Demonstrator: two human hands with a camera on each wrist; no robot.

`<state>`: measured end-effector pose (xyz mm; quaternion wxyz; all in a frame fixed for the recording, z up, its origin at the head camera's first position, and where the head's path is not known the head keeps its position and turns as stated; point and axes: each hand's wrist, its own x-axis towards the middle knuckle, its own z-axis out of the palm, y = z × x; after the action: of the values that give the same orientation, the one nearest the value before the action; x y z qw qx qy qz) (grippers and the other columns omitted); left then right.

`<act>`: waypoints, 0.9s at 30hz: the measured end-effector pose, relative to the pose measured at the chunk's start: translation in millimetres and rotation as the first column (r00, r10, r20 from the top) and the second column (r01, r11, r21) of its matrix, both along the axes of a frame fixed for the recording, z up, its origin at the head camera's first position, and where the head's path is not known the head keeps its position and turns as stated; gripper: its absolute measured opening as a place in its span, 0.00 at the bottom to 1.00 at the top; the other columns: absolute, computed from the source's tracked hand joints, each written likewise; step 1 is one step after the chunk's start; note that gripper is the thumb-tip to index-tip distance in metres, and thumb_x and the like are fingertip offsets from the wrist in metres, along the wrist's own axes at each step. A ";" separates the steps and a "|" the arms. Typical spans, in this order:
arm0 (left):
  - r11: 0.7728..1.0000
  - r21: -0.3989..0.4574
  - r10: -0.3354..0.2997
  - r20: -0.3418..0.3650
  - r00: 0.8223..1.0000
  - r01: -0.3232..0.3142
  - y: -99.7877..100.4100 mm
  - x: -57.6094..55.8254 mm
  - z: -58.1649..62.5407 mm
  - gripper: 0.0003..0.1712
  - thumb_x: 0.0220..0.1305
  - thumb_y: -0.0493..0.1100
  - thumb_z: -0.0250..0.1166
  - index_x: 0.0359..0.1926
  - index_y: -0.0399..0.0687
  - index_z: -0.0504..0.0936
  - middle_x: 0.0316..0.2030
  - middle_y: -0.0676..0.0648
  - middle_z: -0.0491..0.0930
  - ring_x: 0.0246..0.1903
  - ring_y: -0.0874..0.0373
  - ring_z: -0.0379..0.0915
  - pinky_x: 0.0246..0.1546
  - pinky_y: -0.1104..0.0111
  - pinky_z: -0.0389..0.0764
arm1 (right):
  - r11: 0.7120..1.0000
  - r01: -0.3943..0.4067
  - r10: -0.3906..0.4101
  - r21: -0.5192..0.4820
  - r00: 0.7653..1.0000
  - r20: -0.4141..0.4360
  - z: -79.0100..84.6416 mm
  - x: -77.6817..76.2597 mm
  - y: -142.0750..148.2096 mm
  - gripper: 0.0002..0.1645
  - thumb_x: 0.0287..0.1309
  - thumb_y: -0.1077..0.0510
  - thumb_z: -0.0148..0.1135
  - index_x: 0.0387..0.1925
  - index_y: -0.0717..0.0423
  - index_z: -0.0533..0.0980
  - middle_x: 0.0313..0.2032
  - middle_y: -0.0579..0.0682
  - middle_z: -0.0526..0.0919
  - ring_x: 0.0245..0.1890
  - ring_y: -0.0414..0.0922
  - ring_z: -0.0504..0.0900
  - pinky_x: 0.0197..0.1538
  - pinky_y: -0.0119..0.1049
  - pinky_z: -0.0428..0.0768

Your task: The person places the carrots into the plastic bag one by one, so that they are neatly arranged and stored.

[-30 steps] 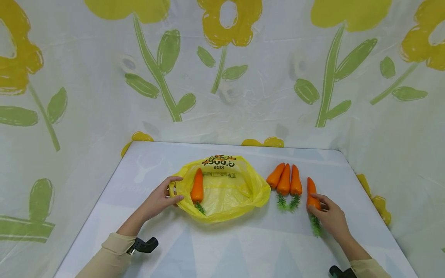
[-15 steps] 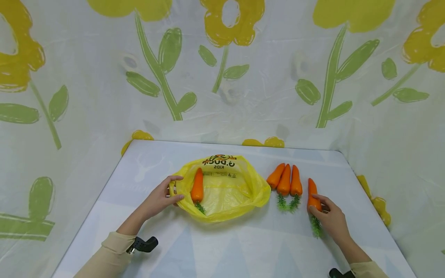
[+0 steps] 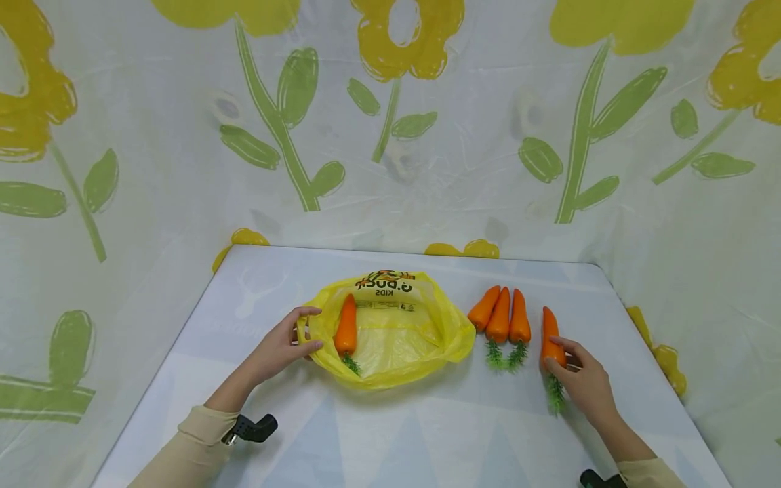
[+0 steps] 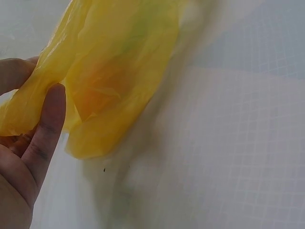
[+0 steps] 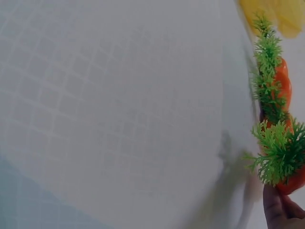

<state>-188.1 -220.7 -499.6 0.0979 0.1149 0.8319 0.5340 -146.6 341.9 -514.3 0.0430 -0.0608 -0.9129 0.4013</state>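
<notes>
A yellow plastic bag lies with its mouth spread wide in the head view, printed lettering on its far inner side. My left hand grips the bag's left edge between thumb and fingers; in the left wrist view the thumb presses into the film. Inside the bag, near that hand, rests one toy carrot with green leaves. To the right, my right hand pinches another toy carrot near its leafy end, tip pointing away. In the right wrist view its leaves partly hide the carrot body.
Three more toy carrots lie side by side between bag and right hand: a left one, a middle one and a right one. The white table meets a flower-printed curtain at the back and sides.
The carrot in my right hand has shifted slightly away from me and to the right, along with the hand. My left hand and the bag stay in place.
</notes>
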 end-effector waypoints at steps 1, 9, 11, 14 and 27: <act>1.000 0.000 0.000 0.002 1.000 0.000 0.0 0.1 0.2 0.37 0.66 0.44 0.71 0.71 0.46 0.64 0.59 0.33 0.68 0.37 0.50 0.78 0.38 0.58 0.87 | 1.000 -0.002 0.002 0.005 1.000 -0.010 0.5 -0.2 0.3 0.33 0.69 0.48 0.65 0.68 0.59 0.71 0.62 0.67 0.75 0.52 0.47 0.80 0.41 0.14 0.73; 1.000 0.001 -0.004 0.004 1.000 0.004 -0.3 0.9 1.7 0.37 0.67 0.43 0.71 0.71 0.45 0.63 0.59 0.33 0.68 0.37 0.50 0.78 0.38 0.57 0.87 | 1.000 -0.024 0.024 -0.008 0.998 -0.063 3.6 -2.2 2.0 0.32 0.69 0.49 0.65 0.68 0.60 0.72 0.62 0.65 0.76 0.42 0.15 0.67 0.42 0.12 0.72; 1.000 0.005 -0.005 0.005 1.000 0.005 -0.1 0.8 1.8 0.38 0.66 0.43 0.71 0.71 0.44 0.63 0.59 0.32 0.68 0.37 0.50 0.78 0.38 0.56 0.87 | 1.000 -0.026 0.025 -0.009 0.997 -0.068 4.4 -2.2 1.6 0.32 0.69 0.49 0.64 0.68 0.60 0.72 0.61 0.65 0.76 0.42 0.16 0.67 0.42 0.11 0.72; 1.000 0.009 -0.007 0.006 1.000 0.007 -0.1 0.7 1.5 0.38 0.66 0.43 0.71 0.71 0.44 0.63 0.59 0.33 0.68 0.37 0.50 0.78 0.38 0.57 0.87 | 0.999 -0.029 0.028 -0.014 0.997 -0.072 5.7 -2.4 0.5 0.32 0.70 0.48 0.64 0.68 0.60 0.72 0.61 0.65 0.76 0.42 0.16 0.68 0.43 0.11 0.72; 1.000 0.008 -0.009 0.005 1.000 0.009 0.2 1.2 1.2 0.38 0.66 0.43 0.71 0.71 0.44 0.63 0.57 0.33 0.69 0.37 0.50 0.78 0.37 0.58 0.87 | 0.998 -0.050 0.046 -0.031 0.992 -0.117 11.9 -3.9 -6.1 0.30 0.70 0.50 0.64 0.68 0.59 0.72 0.60 0.63 0.77 0.43 0.18 0.70 0.43 0.11 0.73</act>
<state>-186.9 -220.5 -498.4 0.1018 0.1176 0.8289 0.5373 -150.4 335.8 -502.4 0.0853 -0.0161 -0.9032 0.4204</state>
